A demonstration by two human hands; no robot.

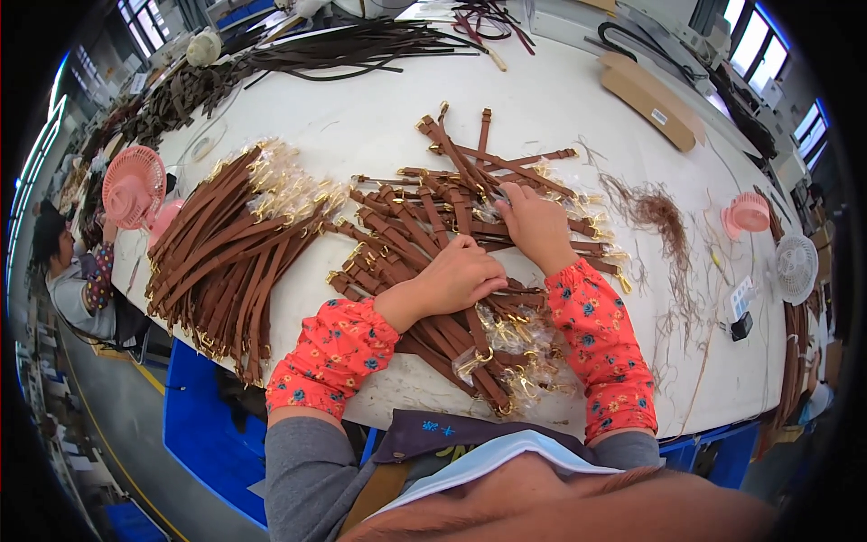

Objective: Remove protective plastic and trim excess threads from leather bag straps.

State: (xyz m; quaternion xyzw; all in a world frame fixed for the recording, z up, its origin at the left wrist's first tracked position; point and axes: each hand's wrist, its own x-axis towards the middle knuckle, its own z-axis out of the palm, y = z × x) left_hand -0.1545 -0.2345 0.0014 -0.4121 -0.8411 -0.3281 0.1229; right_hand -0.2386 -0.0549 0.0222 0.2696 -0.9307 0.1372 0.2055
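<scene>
A heap of brown leather straps (397, 237) with gold-coloured buckles and hooks lies before me, some of the metal ends wrapped in clear plastic. My left hand (454, 278) rests over the middle of the heap, its fingers curled round a brown leather strap (476, 330) that comes out below it. Farther up and to the right, my right hand (535, 226) is closed in a pinch among the strap ends. What sits between its fingertips is too small to make out. Floral red sleeve covers (339, 348) are on both forearms.
Left of the heap lies a second bundle of brown straps (239, 253), beside a pink fan (134, 187). Loose brown threads (659, 221) and a small pink-based fan (746, 215) are at right. Dark straps (361, 50) and a cardboard piece (650, 99) lie farther back. A person (77, 271) sits at left.
</scene>
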